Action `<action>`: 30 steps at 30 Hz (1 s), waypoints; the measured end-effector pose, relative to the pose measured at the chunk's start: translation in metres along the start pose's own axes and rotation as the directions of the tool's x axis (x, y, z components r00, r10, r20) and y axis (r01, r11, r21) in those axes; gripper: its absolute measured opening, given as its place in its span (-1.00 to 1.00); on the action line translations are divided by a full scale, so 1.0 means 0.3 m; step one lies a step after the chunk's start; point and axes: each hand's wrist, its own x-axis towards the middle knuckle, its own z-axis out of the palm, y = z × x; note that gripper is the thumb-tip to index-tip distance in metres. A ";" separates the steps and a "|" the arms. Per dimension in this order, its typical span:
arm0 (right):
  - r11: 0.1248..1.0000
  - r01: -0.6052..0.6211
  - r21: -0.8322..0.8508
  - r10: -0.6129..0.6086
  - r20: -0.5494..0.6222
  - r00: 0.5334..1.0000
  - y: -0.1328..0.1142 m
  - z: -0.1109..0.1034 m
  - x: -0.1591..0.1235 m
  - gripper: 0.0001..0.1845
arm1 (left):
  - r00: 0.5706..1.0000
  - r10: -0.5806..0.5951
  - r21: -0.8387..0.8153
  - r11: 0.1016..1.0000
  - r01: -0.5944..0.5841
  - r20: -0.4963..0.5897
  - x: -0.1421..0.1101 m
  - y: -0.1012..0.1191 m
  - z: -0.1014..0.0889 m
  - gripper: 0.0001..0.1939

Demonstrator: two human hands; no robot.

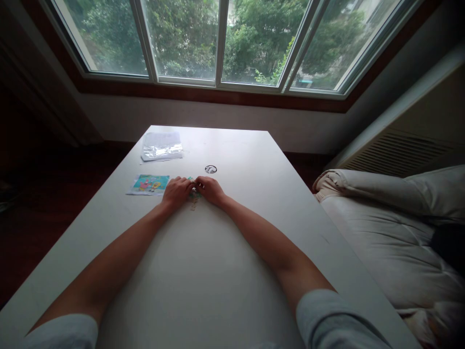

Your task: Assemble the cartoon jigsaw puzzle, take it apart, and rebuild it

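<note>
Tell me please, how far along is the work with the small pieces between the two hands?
Looks done: the cartoon picture is laid out flat.
In hand: the left hand and right hand work close together at small green pieces.
Probably left: small tan pieces, lying nearer the person. Fingers partly hide the work, so I cannot tell how much is finished.

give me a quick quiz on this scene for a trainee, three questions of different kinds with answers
1. True or false: the picture card lies to the left of the left hand.
2. Which is nearest the window?
A) the picture card
B) the clear plastic packet
C) the right hand
3. Fill in: both hands meet at small pieces lying on the white ____.

Key: 1 true; 2 B; 3 table
</note>
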 end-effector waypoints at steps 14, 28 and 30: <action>0.980 -0.023 -0.195 0.012 -0.057 0.998 -0.014 -0.006 -0.038 -0.81 | 0.994 -0.076 -0.104 0.992 0.068 -0.078 -0.006 0.006 0.021 -0.68; 0.976 -0.132 0.171 0.130 0.027 0.991 0.016 -0.006 -0.030 -0.75 | 0.987 -0.162 -0.467 0.873 0.140 -0.007 -0.002 -0.012 0.025 -0.65; 0.944 -0.172 0.281 0.155 0.081 0.985 0.032 -0.008 -0.029 -0.75 | 0.987 -0.159 -0.494 0.860 0.130 -0.017 -0.004 -0.014 0.031 -0.66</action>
